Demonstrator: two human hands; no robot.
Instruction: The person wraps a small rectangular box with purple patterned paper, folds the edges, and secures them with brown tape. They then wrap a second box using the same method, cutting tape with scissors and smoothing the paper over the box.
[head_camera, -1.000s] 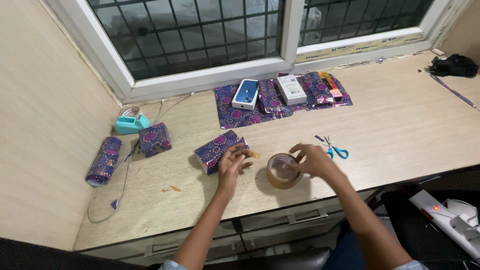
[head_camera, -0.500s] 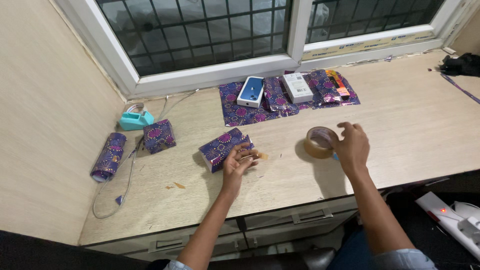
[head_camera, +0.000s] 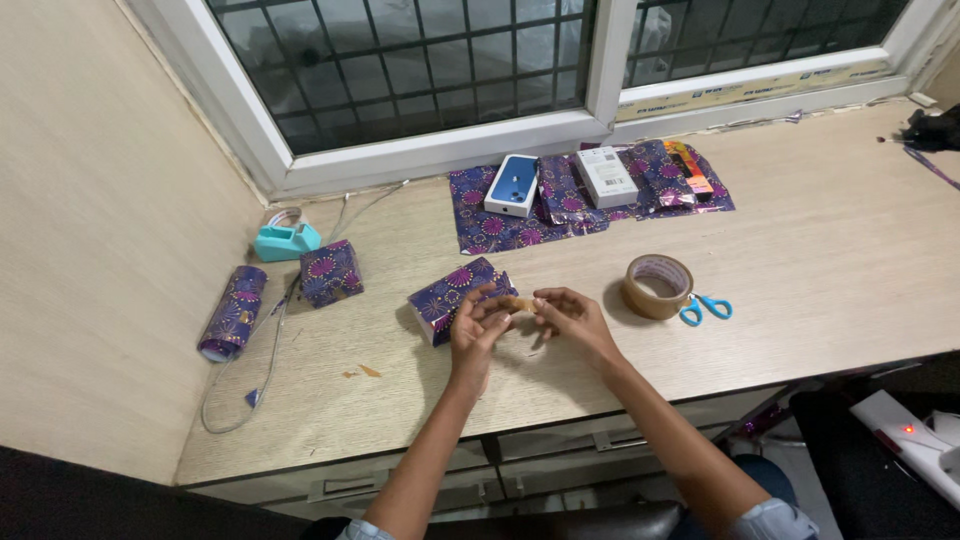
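Far left: rolled purple gift paper (head_camera: 232, 312) against the wall, a teal tape dispenser (head_camera: 287, 241) and a small wrapped box (head_camera: 331, 272) beside a loose grey cable (head_camera: 262, 372). None within my reach; low risk, though the cable could snag a sleeve.

Centre left: wrapped box (head_camera: 452, 295) in purple patterned paper, lying on the wooden desk (head_camera: 820, 250). My left hand (head_camera: 474, 325) rests against its near end, fingertips pressed together on one end of a short strip of brown tape (head_camera: 519, 303).

Centre: my right hand (head_camera: 570, 318) pinches the other end of that strip, so it spans between both hands just beside the box. Risks as I judge them: the strip may curl and stick to itself or to my fingers; uneven pull could lay it crooked or crease the paper; the unweighted box could slide when I press.

Right: brown tape roll (head_camera: 657, 286) flat on the desk, blue-handled scissors (head_camera: 705, 308) touching it. Both clear of my elbows.

Back: blue box (head_camera: 511, 185) and white box (head_camera: 609, 176) on a loose sheet of wrapping paper (head_camera: 480, 228), well apart.
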